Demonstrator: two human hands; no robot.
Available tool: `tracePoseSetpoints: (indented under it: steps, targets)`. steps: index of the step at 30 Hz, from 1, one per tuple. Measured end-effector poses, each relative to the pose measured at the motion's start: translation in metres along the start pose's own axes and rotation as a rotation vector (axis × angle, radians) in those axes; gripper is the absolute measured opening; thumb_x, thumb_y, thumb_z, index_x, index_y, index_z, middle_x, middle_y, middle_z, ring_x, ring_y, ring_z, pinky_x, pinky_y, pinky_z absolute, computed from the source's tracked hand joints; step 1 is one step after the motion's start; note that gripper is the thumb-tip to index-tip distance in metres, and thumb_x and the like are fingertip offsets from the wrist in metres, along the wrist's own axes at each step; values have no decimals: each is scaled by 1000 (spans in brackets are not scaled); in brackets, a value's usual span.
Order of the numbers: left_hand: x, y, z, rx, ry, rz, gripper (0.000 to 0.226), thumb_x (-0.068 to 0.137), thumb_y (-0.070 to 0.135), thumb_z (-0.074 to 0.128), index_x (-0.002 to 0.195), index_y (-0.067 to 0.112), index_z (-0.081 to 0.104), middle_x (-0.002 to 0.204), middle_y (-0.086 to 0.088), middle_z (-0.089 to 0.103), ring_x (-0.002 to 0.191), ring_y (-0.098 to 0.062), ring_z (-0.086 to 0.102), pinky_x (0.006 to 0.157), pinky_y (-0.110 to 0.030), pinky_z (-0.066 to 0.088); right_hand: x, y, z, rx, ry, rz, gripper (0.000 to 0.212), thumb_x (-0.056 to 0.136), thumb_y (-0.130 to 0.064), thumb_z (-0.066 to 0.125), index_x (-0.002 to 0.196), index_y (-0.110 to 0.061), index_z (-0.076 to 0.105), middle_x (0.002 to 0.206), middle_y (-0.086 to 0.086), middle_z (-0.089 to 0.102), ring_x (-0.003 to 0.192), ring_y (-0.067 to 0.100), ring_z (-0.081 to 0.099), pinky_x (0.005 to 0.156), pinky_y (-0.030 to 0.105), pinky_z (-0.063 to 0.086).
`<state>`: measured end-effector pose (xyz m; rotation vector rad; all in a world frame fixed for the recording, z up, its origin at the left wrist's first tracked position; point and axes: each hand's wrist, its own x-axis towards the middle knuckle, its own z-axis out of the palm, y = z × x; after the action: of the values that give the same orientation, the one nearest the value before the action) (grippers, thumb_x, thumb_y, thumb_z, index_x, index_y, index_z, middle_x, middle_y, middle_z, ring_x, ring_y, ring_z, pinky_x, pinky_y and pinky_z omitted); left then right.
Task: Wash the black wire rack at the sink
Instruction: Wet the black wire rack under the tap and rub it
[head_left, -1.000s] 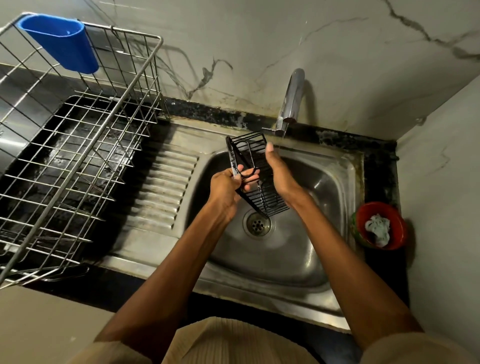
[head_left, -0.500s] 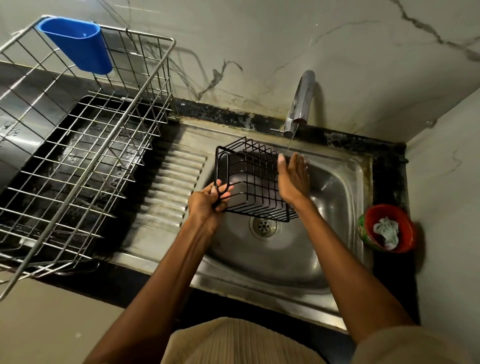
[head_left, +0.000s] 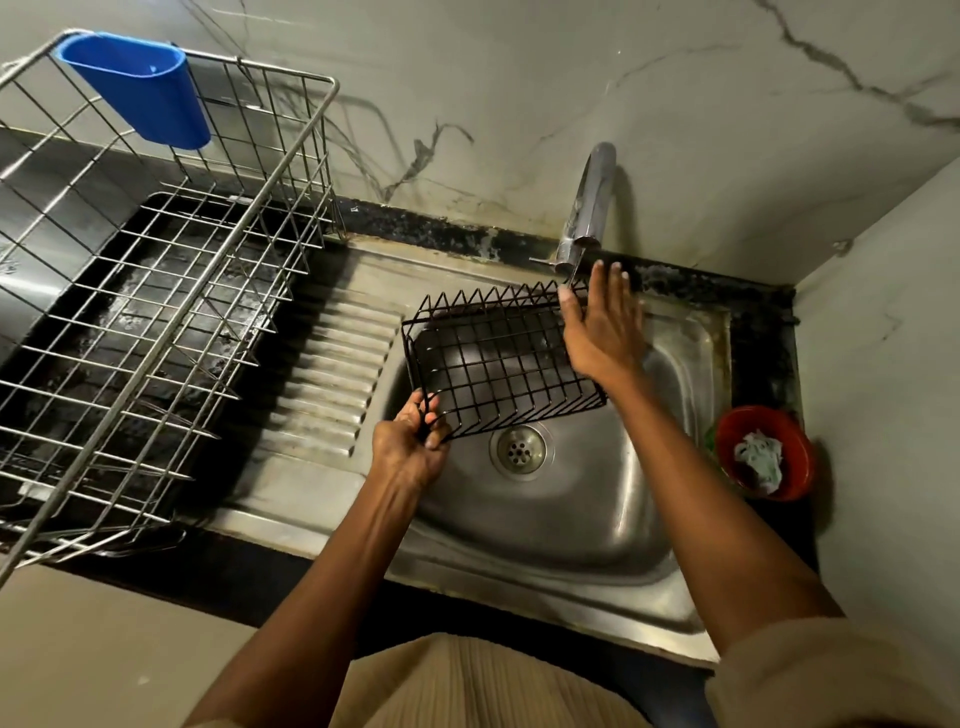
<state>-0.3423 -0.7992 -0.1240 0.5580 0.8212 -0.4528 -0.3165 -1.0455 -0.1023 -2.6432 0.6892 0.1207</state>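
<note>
Here, the one black wire rack hangs tilted over the sink, a shallow grid basket with zigzag wire along its far rim. My left hand grips its near left corner; my right hand, fingers straight, presses its right end beneath the one tap.

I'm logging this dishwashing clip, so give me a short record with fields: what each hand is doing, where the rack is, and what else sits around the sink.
left hand: grips the near left corner of the black wire rack
right hand: fingers straight, flat against the rack's right end
rack position: held over the sink, below the tap
left of sink: steel dish basket with blue cup
right of sink: red bowl
</note>
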Motion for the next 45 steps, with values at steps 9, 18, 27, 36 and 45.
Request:
tracePoseSetpoints:
  steps: [9, 18, 27, 36, 45]
  targets:
    - [18, -16, 7, 47, -38, -61, 33, 102, -1, 23, 88, 10, 51, 52, -2, 54, 35, -9, 38, 33, -18, 19, -43, -66, 20, -228, 37, -572, 77, 98, -66, 7, 159, -21, -2, 166, 3, -10, 153, 18, -11, 124, 51, -3]
    - [22, -9, 6, 245, -127, -57, 32, 96, -4, 23, 81, 12, 46, 52, 0, 50, 37, -7, 40, 34, -16, 19, -6, -15, -11, -125, 147, -125, 77, 98, -68, 12, 139, -17, 53, 151, 10, 46, 143, 31, 35, 120, 61, 12]
    - [23, 0, 16, 318, -152, 75, 19, 76, -4, 38, 72, 15, 42, 48, 5, 44, 33, -4, 31, 37, -15, 21, -20, -48, -31, -333, 320, -423, 71, 99, -63, 22, 106, -11, 71, 100, 11, 74, 102, 26, 66, 114, 52, 26]
    - [38, 1, 34, 361, -25, 186, 36, 93, -9, 23, 80, 14, 48, 63, 2, 44, 36, -6, 32, 33, -13, 20, -26, -38, -24, -53, 297, -577, 59, 101, -51, 25, 128, -12, 61, 134, 8, 61, 124, 23, 52, 107, 45, 36]
    - [22, 6, 20, 268, -124, 223, 51, 94, 10, 30, 47, 23, 44, 45, 8, 32, 32, -8, 26, 30, -17, 13, 2, 29, -46, 479, 70, 107, 54, 101, -59, 32, 100, -22, 72, 80, -4, 61, 82, 20, 58, 77, 35, 46]
